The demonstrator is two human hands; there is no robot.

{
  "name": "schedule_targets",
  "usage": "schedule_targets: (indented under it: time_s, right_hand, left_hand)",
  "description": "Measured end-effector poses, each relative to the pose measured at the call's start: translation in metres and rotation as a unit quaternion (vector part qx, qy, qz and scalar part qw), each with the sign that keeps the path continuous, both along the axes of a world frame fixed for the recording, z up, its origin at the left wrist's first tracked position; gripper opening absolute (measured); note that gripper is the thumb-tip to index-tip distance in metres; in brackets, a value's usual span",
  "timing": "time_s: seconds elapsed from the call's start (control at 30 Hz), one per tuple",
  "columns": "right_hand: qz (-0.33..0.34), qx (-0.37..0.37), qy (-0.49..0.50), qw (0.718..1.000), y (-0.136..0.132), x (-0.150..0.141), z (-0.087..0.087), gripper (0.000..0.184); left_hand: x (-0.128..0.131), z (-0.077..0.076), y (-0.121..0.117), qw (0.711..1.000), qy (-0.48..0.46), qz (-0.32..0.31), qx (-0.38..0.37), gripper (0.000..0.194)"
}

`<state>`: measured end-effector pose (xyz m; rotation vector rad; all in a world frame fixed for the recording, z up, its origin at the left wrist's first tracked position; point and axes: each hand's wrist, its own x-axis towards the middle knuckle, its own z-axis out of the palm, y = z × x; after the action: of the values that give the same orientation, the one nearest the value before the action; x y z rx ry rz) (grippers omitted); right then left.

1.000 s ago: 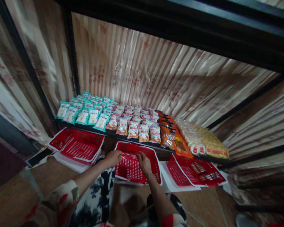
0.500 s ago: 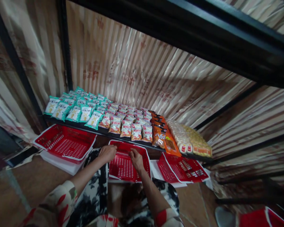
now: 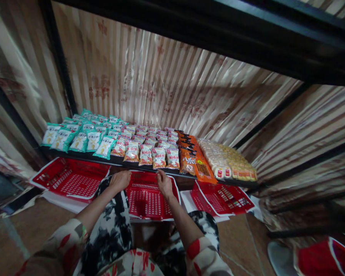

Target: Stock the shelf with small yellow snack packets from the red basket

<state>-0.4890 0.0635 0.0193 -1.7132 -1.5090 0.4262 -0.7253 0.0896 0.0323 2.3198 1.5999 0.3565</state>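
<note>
My left hand (image 3: pixel 120 181) is curled at the back left corner of the middle red basket (image 3: pixel 146 217); its fingertips are hidden, so what it holds, if anything, does not show. Over the same basket, my right hand (image 3: pixel 164 184) reaches up to the shelf's front edge, fingers loosely bent and apart, with nothing visible in them. Just above it on the black shelf (image 3: pixel 135 164) stand rows of white-and-orange snack bags (image 3: pixel 159 158). Teal-and-white snack bags (image 3: pixel 79 142) fill the left end. Orange snack packs (image 3: pixel 202 165) lie to the right.
Clear bags of pale snacks (image 3: pixel 215 157) and yellow snacks (image 3: pixel 240 163) cover the shelf's right end. Another red basket (image 3: pixel 74 184) stands at left, and one more red basket (image 3: pixel 221 197) at right. A black beam (image 3: pixel 218 34) crosses overhead. Striped curtain (image 3: pixel 149 76) hangs behind.
The view has shifted slightly. My right hand has moved up to the shelf's front edge, and my left hand stays near the basket's back left corner. The snack bags look unmoved.
</note>
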Motion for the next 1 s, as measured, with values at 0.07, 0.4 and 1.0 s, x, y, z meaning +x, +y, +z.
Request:
schedule_targets:
  time_s: [0.07,0.4,1.0]
  right_hand:
    - [-0.006,0.023,-0.008,1.0,0.006,0.006,0.002,0.037]
    - [0.003,0.132,-0.078,0.988,0.04,0.023,0.0,0.043]
    - [0.054,0.121,-0.086,0.987,0.073,0.04,-0.013,0.046]
  left_hand:
    - [0.004,-0.002,0.005,1.0,-0.024,0.004,0.014,0.029]
    - [0.046,-0.01,0.02,0.98,-0.186,-0.015,0.062,0.031]
    - [0.141,0.001,0.058,0.985,-0.174,0.011,0.014,0.043]
